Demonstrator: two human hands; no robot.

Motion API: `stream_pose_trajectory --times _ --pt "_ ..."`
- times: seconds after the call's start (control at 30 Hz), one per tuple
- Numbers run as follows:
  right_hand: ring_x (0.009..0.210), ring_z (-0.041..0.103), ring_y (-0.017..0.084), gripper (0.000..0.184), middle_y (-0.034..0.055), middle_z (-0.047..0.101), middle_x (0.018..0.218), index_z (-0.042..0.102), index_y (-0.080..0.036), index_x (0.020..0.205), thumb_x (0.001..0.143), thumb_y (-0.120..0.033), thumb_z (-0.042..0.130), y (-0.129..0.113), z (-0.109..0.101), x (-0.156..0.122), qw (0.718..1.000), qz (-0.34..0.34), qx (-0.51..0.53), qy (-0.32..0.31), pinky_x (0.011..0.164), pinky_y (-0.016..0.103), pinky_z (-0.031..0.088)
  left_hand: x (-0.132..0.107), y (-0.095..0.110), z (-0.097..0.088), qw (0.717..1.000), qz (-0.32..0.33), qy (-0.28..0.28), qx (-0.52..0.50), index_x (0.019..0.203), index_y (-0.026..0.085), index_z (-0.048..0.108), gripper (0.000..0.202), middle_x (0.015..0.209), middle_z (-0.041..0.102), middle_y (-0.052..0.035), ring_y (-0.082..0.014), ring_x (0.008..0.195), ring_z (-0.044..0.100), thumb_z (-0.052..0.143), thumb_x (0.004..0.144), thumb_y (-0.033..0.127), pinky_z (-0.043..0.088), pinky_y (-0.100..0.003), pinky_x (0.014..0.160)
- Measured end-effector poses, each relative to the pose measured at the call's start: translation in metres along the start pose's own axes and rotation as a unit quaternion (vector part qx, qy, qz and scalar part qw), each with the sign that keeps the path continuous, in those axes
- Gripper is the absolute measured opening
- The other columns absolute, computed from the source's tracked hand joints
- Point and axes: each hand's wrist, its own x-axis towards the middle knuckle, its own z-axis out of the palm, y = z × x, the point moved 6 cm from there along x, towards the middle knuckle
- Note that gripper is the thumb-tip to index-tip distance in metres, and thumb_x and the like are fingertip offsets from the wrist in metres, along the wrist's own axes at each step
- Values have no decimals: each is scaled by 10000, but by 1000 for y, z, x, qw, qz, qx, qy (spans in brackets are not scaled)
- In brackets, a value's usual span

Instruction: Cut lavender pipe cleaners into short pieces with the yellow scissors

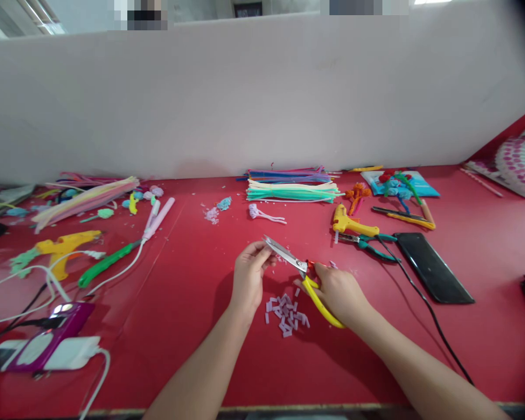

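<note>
My right hand (339,289) grips a pair of scissors (289,254) with a yellow handle and a bit of red at the pivot. The blades point up and left, their tips at the fingers of my left hand (248,274). Those left fingers are pinched together; whatever they hold is too small or hidden to make out. Below the blades lies a loose pile of short lilac pieces (287,314) on the red table. Small pale scraps lie just behind the scissors. Farther back rests a lilac pipe-cleaner flower (262,214) with stems.
Bundles of pipe cleaners (294,191) lie by the white partition (245,99). At right are a yellow glue gun (352,221), pliers (371,245) and a black phone (434,267). At left are another glue gun (67,248), a pink styling iron (158,219) and a power strip (48,338) with cables.
</note>
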Motion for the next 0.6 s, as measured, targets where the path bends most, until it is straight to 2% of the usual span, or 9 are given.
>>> stream_pose_trajectory --times 0.6 --pt "468 524 136 483 36 568 542 481 -182 683 724 -606 254 2 -1 -1 1000 -6 -10 16 427 230 180 -1 2 1 1000 -5 -4 0 732 142 566 97 654 561 3 -65 568 502 566 654 201 391 -187 566"
